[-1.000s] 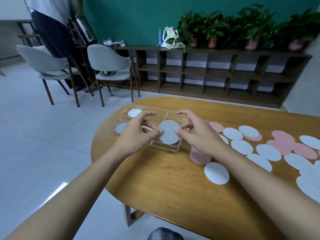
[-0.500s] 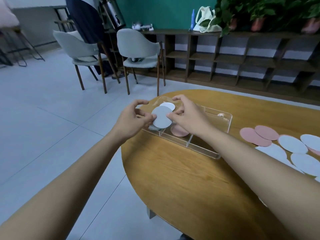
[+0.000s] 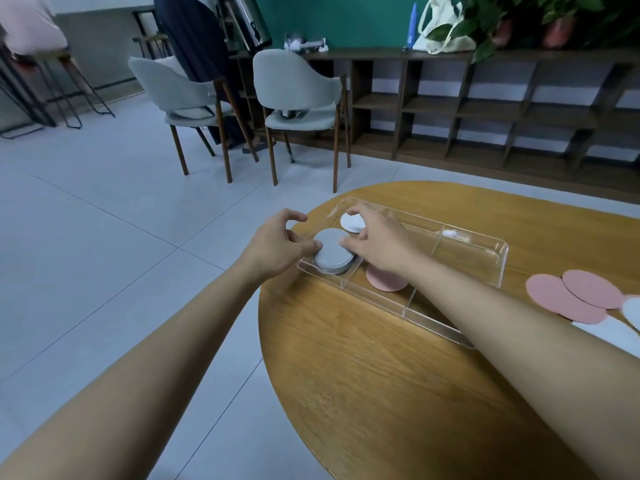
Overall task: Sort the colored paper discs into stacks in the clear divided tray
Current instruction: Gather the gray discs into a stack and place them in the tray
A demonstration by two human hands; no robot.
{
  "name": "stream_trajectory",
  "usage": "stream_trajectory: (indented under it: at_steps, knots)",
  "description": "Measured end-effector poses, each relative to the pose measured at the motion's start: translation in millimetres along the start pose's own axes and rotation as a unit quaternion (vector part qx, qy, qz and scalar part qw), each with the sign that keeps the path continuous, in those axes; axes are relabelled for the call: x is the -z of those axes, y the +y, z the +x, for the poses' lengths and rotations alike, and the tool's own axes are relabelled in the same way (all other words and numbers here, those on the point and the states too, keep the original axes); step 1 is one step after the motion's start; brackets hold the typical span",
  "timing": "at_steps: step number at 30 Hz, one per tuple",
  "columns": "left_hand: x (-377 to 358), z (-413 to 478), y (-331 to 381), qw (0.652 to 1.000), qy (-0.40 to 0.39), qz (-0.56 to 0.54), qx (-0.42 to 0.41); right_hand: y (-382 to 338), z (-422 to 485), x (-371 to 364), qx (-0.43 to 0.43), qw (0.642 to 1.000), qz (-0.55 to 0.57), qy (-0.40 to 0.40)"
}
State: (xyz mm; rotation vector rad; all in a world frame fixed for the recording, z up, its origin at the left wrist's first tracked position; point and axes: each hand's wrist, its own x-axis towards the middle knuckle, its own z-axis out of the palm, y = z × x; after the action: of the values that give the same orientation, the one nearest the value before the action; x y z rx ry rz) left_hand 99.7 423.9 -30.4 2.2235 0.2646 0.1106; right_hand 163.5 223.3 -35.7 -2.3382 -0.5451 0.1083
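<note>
A clear divided tray (image 3: 498,261) lies on the round wooden table (image 3: 363,393). In its near left compartment sits a stack of grey discs (image 3: 331,249). My left hand (image 3: 277,247) pinches the stack's left edge and my right hand (image 3: 377,244) holds its right edge, fingertips on the top grey disc. A white disc (image 3: 351,222) lies in the far left compartment, partly behind my right hand. A pink disc (image 3: 384,282) lies in the compartment to the right, half hidden under my right wrist.
Loose pink discs (image 3: 575,296) and white discs (image 3: 609,332) lie on the table at the right edge. Two grey chairs (image 3: 294,95) stand on the tiled floor beyond the table, a person behind them. A dark wooden shelf unit (image 3: 485,109) runs along the green wall.
Both hands carried the grey disc leftward across the tray and lowered it onto the grey stack. The camera turned left, so most of the loose discs left the view.
</note>
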Motion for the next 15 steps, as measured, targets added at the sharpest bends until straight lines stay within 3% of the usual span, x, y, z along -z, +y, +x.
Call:
stream_trajectory:
  at_steps: [6,11,15]
  knots:
    - [-4,0,2,0.993,0.035,0.102,-0.049,-3,0,-6,0.014,0.999,-0.041,0.018]
    - [-7,-8,3,0.987,0.06,0.122,-0.087,-5,-8,-7,0.05,0.995,-0.066,0.063]
    - [-8,-26,18,0.978,0.055,0.115,-0.167,2,-27,10,0.083,0.994,-0.049,0.057]
